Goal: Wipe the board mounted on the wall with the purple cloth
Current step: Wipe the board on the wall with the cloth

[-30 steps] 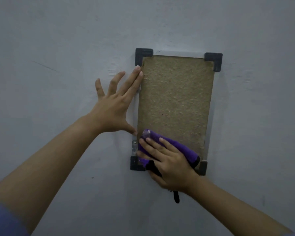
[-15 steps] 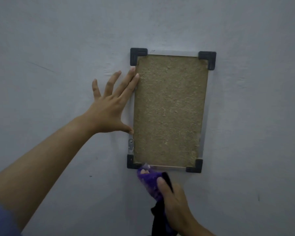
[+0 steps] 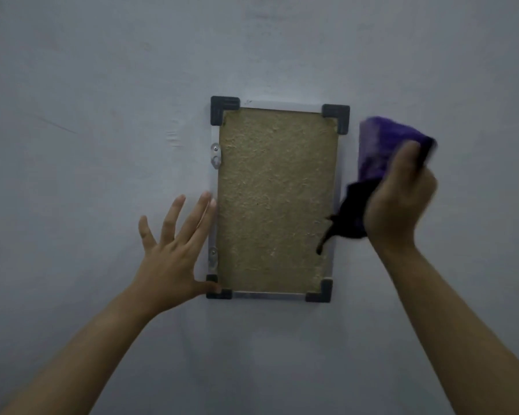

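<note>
Pale grey-blue plaster fills the whole view, a flat painted wall [image 3: 102,85] with a faint scratch at the left and slight rippling beside the frame. Mounted on it is the board [image 3: 274,202], a tan, rough fibre panel in a thin metal frame with dark plastic corner caps and two small metal hanger tabs on its left edge.

A second ago the purple cloth [image 3: 381,145] lay pressed against the board's lower left corner; half a second ago it had dropped just below the bottom edge. Now it is off the board altogether, out to the right of the upper right corner, blurred with motion. The right hand [image 3: 402,190] grips it, thumb and fingers curled round the bundle, and a black part of the cloth trails down, overlapping the frame's right edge. The left hand [image 3: 174,250] has slid down the left side: its fingers are spread flat on the wall and along the frame, thumb touching the lower left corner cap, where earlier it braced near the top.

That swing suggests one downward pass has finished and the cloth is being carried round to start another from the top or right side. The panel looks evenly textured, with no mark plainly left, so how much wiping remains cannot be judged.
</note>
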Action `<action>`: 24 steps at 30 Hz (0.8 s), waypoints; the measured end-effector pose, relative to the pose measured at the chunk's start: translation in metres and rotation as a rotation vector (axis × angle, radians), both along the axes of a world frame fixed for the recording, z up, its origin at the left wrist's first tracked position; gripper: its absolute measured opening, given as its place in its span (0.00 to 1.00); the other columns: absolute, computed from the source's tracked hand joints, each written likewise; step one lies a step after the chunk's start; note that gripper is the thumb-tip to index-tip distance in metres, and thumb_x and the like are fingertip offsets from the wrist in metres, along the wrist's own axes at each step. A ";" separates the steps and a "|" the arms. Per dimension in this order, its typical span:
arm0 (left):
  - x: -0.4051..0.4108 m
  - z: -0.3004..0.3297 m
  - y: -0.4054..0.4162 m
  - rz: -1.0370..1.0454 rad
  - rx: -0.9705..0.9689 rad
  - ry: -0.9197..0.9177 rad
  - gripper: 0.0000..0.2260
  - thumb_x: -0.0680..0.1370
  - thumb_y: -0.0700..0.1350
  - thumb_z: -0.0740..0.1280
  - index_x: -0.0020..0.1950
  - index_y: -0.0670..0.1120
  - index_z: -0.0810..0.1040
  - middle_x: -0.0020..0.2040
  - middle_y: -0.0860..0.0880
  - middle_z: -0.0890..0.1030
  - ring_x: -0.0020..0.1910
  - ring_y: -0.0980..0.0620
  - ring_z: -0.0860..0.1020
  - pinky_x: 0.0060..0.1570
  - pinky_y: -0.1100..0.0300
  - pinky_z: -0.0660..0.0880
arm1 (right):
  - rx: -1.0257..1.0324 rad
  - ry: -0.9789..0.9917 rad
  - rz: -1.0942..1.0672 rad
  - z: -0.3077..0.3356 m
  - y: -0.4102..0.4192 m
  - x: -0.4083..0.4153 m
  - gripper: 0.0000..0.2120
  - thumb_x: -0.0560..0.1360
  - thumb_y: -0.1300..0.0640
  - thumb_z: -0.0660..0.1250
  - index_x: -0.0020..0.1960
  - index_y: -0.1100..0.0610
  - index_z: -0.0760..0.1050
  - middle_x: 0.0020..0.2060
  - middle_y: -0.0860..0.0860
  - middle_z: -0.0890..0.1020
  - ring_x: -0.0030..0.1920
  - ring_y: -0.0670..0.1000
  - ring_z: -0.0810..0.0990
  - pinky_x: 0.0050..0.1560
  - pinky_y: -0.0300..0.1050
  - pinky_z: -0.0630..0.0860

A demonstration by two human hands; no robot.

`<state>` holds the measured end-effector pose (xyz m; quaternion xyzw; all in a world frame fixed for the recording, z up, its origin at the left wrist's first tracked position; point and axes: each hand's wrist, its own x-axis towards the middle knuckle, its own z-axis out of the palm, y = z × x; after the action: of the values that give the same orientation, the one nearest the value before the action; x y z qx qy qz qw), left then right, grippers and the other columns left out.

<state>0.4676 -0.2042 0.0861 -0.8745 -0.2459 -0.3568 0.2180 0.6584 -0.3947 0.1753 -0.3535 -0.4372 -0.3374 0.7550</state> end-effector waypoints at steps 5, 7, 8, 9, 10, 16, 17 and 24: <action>0.002 0.000 0.003 0.027 0.014 0.014 0.63 0.52 0.67 0.75 0.77 0.47 0.47 0.78 0.50 0.47 0.75 0.43 0.43 0.58 0.24 0.46 | -0.516 -0.679 -0.611 0.014 0.043 0.052 0.23 0.81 0.48 0.53 0.66 0.64 0.71 0.66 0.59 0.72 0.69 0.54 0.66 0.72 0.53 0.54; 0.002 0.001 0.003 0.043 0.032 0.021 0.63 0.51 0.67 0.75 0.77 0.46 0.48 0.78 0.50 0.48 0.75 0.42 0.44 0.58 0.24 0.47 | -0.533 -0.635 -0.556 -0.003 0.051 0.055 0.21 0.80 0.52 0.55 0.68 0.61 0.69 0.69 0.55 0.68 0.72 0.51 0.61 0.73 0.53 0.47; 0.002 0.001 0.003 0.047 0.041 0.020 0.63 0.51 0.67 0.75 0.77 0.46 0.48 0.78 0.50 0.48 0.75 0.43 0.45 0.58 0.24 0.47 | -0.504 -0.608 -0.525 -0.013 0.053 0.054 0.20 0.79 0.53 0.55 0.67 0.61 0.70 0.69 0.55 0.68 0.71 0.50 0.61 0.73 0.51 0.46; 0.002 0.001 0.004 0.051 0.045 0.017 0.63 0.51 0.67 0.76 0.77 0.46 0.49 0.78 0.50 0.49 0.75 0.43 0.45 0.58 0.24 0.48 | -0.491 -0.592 -0.501 -0.023 0.054 0.054 0.19 0.79 0.54 0.55 0.67 0.61 0.70 0.68 0.54 0.69 0.71 0.49 0.61 0.73 0.50 0.46; 0.003 0.001 0.003 0.052 0.047 0.017 0.63 0.51 0.67 0.76 0.77 0.46 0.49 0.78 0.51 0.49 0.75 0.43 0.45 0.58 0.24 0.48 | -0.494 -0.587 -0.487 -0.032 0.053 0.054 0.19 0.79 0.55 0.55 0.67 0.61 0.70 0.68 0.53 0.68 0.71 0.49 0.62 0.73 0.50 0.46; 0.005 0.000 0.005 0.063 0.050 0.015 0.64 0.50 0.68 0.75 0.77 0.47 0.49 0.78 0.51 0.50 0.75 0.43 0.47 0.57 0.23 0.50 | -0.622 -0.628 -0.444 -0.117 0.043 0.054 0.20 0.81 0.51 0.52 0.68 0.60 0.68 0.68 0.52 0.69 0.72 0.49 0.62 0.73 0.51 0.49; 0.005 -0.001 0.006 0.061 0.050 0.013 0.64 0.49 0.67 0.75 0.77 0.47 0.50 0.77 0.51 0.50 0.75 0.42 0.47 0.57 0.23 0.50 | -0.639 -0.624 -0.439 -0.136 0.043 0.054 0.20 0.80 0.51 0.52 0.68 0.59 0.68 0.68 0.52 0.70 0.72 0.48 0.61 0.73 0.51 0.50; 0.005 0.000 0.006 0.048 0.042 0.008 0.63 0.50 0.67 0.76 0.77 0.47 0.49 0.78 0.52 0.49 0.75 0.43 0.48 0.57 0.23 0.49 | -0.595 -0.478 -0.404 -0.197 0.051 0.037 0.20 0.81 0.51 0.52 0.68 0.60 0.67 0.66 0.53 0.71 0.72 0.48 0.63 0.74 0.50 0.51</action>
<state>0.4722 -0.1979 0.0860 -0.8650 -0.2583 -0.3532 0.2456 0.6958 -0.3441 -0.0219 -0.5464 -0.6000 -0.4098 0.4165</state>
